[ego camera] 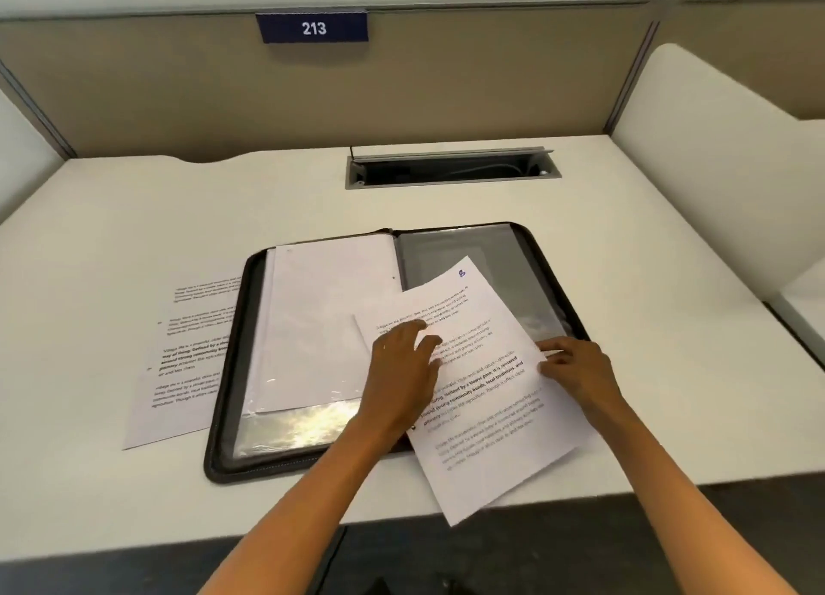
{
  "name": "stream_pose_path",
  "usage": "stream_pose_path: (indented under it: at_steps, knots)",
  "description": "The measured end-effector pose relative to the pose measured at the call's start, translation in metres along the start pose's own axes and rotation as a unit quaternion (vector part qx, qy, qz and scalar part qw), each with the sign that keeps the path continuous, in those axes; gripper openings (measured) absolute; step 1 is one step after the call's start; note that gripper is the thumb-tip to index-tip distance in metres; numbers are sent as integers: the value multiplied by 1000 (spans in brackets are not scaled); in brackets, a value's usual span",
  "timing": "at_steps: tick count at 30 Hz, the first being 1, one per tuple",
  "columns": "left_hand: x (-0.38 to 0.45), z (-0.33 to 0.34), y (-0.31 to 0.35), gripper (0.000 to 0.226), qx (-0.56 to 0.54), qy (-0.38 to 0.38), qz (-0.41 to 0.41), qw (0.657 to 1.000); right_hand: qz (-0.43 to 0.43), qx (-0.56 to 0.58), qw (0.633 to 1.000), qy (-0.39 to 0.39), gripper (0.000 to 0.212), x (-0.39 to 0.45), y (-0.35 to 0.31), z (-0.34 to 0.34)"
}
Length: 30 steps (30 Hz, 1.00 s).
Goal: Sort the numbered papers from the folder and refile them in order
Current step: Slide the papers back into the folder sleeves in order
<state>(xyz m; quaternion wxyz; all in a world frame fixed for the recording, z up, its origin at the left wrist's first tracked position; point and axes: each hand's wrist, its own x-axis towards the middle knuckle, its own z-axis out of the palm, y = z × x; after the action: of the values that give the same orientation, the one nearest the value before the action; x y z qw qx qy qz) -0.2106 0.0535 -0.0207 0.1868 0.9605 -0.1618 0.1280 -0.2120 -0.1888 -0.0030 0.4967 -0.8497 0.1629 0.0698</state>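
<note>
While the left hand (404, 362) lies flat with fingers spread on a printed sheet (486, 398), the right hand (573, 366) pinches that sheet's right edge between thumb and fingers. This paper sits askew beneath both hands, half on the right leaf of the open zip folder (542, 273) and half overhanging the desk (134, 237) edge toward the person. A small blue mark at its far corner, beyond the left fingertips, is probably its number, though it is too blurred to read. To the left of the left hand, blank-faced pages in a clear sleeve (326, 317) fill the folder's other leaf, and farther left still another printed page (187, 362) lies on the desk, partly tucked under the folder's edge. Sorting looks to be in progress, with papers out of the folder and not yet ordered. The next move likely calls for reading the mark, then lifting the pinched sheet free and placing it by number.
</note>
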Motion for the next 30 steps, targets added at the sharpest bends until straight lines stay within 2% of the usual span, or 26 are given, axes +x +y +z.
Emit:
stream_pose_path:
  at_steps: [4,7,9,11,14,17,20,23,27,30]
  knots:
    - [-6,15,-5,57,43,-141,-13,989,-22,-104,993,55,33,-4,29,-30]
    - [-9,19,12,61,33,-188,-12,982,-125,-245,955,109,46,-5,41,-31]
    - [-10,20,27,61,22,-205,3,979,-198,-266,940,80,52,-6,38,-23]
    - [-12,22,40,59,22,-211,12,977,-226,-297,927,30,70,-5,34,-9]
    - [-16,28,52,53,17,-199,19,980,-215,-367,905,-19,110,-3,36,13]
    - [-20,32,54,44,-15,-159,22,987,-189,-417,888,-45,124,-6,45,21]
    - [-17,31,48,30,-71,-89,2,993,-203,-381,899,-72,122,-13,59,15]
    - [-9,24,42,22,-95,-52,-28,994,-240,-348,899,-115,104,-24,72,0]
    - [-1,18,36,24,-140,-100,-52,984,-278,-316,894,-156,67,-40,86,-15]
    - [2,20,34,36,-142,-164,-49,975,-304,-331,878,-167,65,-52,91,-18]
